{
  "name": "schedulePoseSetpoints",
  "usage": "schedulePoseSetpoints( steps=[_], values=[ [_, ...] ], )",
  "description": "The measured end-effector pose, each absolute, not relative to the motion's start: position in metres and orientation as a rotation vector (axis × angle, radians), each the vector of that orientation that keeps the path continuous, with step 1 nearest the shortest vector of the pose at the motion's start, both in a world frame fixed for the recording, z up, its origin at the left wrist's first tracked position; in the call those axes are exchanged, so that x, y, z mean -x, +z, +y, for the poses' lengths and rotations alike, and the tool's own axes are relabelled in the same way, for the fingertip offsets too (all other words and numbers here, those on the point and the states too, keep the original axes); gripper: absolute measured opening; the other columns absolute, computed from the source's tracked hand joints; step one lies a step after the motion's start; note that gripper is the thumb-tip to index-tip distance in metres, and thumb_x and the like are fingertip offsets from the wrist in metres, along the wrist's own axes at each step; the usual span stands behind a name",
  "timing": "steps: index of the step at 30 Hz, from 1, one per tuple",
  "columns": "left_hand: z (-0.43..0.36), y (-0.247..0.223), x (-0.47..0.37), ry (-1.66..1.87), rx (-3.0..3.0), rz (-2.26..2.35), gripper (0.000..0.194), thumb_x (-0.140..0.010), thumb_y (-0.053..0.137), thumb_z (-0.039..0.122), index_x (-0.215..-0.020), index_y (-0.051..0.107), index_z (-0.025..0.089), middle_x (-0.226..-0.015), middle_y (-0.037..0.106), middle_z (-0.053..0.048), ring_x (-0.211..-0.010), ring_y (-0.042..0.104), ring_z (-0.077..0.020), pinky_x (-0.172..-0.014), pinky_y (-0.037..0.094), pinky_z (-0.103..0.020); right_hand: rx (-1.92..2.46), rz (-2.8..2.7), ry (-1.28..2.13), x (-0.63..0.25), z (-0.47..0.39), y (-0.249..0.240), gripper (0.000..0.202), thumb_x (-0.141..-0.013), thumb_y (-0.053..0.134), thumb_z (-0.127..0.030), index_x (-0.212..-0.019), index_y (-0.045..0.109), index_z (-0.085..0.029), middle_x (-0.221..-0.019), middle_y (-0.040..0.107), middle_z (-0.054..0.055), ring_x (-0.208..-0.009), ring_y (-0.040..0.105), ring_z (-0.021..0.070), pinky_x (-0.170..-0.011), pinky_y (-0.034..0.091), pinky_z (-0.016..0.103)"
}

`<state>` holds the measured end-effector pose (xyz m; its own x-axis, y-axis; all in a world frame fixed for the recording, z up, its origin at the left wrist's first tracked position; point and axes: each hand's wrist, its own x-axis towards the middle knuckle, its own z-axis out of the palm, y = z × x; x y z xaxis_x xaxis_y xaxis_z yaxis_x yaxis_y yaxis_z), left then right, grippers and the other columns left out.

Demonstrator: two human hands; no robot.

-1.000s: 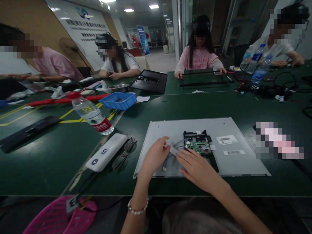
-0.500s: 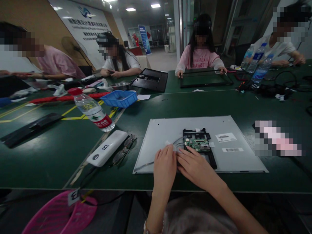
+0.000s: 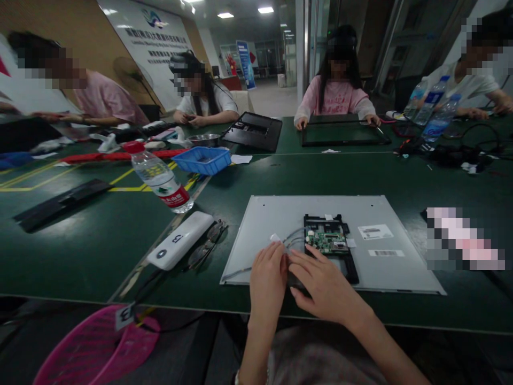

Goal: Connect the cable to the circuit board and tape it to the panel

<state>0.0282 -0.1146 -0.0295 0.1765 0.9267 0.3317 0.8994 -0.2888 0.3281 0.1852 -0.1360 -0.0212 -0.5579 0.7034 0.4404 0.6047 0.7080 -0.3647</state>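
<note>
A grey display panel [image 3: 395, 272] lies flat in front of me, its back side up. On it rests a black plastic bracket [image 3: 350, 270] with a green circuit board [image 3: 326, 242]. Thin grey cables [image 3: 294, 235] run left from the board, and a small whitish piece of tape [image 3: 274, 238] shows beside them. My left hand [image 3: 269, 275] is closed over the cables, its fingers curled; what they pinch is hidden. Touching it at the fingertips, my right hand [image 3: 326, 283] has its fingers stretched over the bracket's left edge and its thumb apart.
Left of the panel lie eyeglasses [image 3: 206, 246], a white power bank [image 3: 182, 240] and a water bottle [image 3: 162, 182]. Beyond are a blue tray [image 3: 204, 160] and a black frame [image 3: 347, 143] held by a person opposite. A pink basket [image 3: 96, 345] stands below the table edge.
The whole view has shifted slightly, with the background moving right. My right thumb now shows apart from its fingers. Both hands stay over the cables beside the bracket.
</note>
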Motion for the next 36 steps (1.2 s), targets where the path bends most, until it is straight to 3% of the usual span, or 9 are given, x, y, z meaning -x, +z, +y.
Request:
schedulePoseSetpoints(
  steps=[9, 15, 26, 36],
  values=[
    [-0.117, -0.027, -0.036, 0.619, -2.334, 1.952, 0.032, -0.09, 0.043, 0.013, -0.121, 0.051, 0.013, -0.123, 0.061, -0.016, -0.11, 0.06, -0.0259, -0.101, 0.039, -0.045, 1.051, -2.392, 0.195, -0.179, -0.14, -0.026, 0.027, -0.084, 0.048, -0.02, -0.107, 0.057, -0.011, -0.114, 0.065, 0.016, -0.116, 0.056, 0.0234, -0.116, 0.024, 0.044],
    [-0.111, -0.026, -0.034, 0.596, -2.337, 1.993, 0.03, -0.089, 0.048, 0.021, -0.119, 0.049, 0.017, -0.107, 0.068, -0.009, -0.097, 0.065, -0.0239, -0.093, 0.044, -0.038, 1.124, -2.342, 0.146, -0.178, -0.152, -0.035, 0.035, -0.086, 0.046, -0.017, -0.12, 0.054, -0.01, -0.126, 0.059, 0.016, -0.123, 0.051, 0.0227, -0.115, 0.029, 0.042],
    [-0.114, -0.039, -0.032, 0.715, -2.389, 1.926, 0.032, -0.089, 0.052, 0.025, -0.12, 0.046, 0.017, -0.112, 0.064, -0.01, -0.104, 0.06, -0.0253, -0.095, 0.043, -0.04, 1.202, -2.262, 0.073, -0.179, -0.165, -0.047, 0.038, -0.092, 0.04, -0.016, -0.128, 0.051, -0.01, -0.131, 0.057, 0.011, -0.124, 0.05, 0.0199, -0.109, 0.04, 0.036],
    [-0.116, -0.038, -0.028, 0.943, -2.338, 1.793, 0.023, -0.086, 0.055, 0.023, -0.108, 0.051, 0.019, -0.114, 0.058, -0.01, -0.11, 0.056, -0.0264, -0.096, 0.044, -0.043, 1.183, -2.222, 0.087, -0.183, -0.17, -0.046, 0.032, -0.09, 0.044, -0.014, -0.119, 0.057, -0.014, -0.124, 0.062, 0.01, -0.12, 0.053, 0.0199, -0.107, 0.041, 0.038]
  ],
)
